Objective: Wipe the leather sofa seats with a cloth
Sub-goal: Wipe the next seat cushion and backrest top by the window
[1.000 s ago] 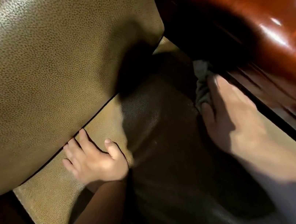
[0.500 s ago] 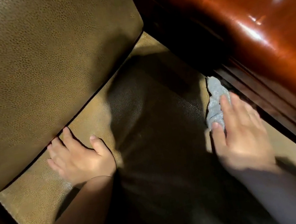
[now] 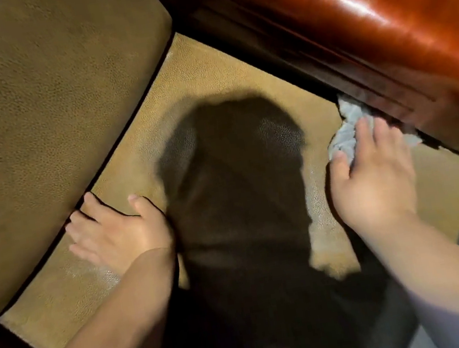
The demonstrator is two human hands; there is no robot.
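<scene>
Since the head camera looks straight down, here's the rundown, nearest stuff first, all placed off the seat cushion:

Left hand: left hand lies flat near the front-left part of the seat cushion, fingers straight and spread, tips right at the seam under the back cushion. Holding nothing, looks like it's just bracing.

Right hand: right hand is on the right edge of the seat cushion, fingers loosely extended on top of the cloth, pressing it down, not curled round it as far as I can tell. It's blurry.

Cloth: pale grey, bunched up, sitting at the right edge of the seat cushion and touching the base of the armrest.

How I'd do it: keep the palm flat on the cloth, spread it out a bit so more fabric meets the leather, and run it along that crevice in one long even pass.

In the way: the glossy reddish armrest overhangs the right edge, so knuckles could bump it. A big dark shadow covers the middle of the seat cushion, so missed patches there would be hard to spot.
</scene>
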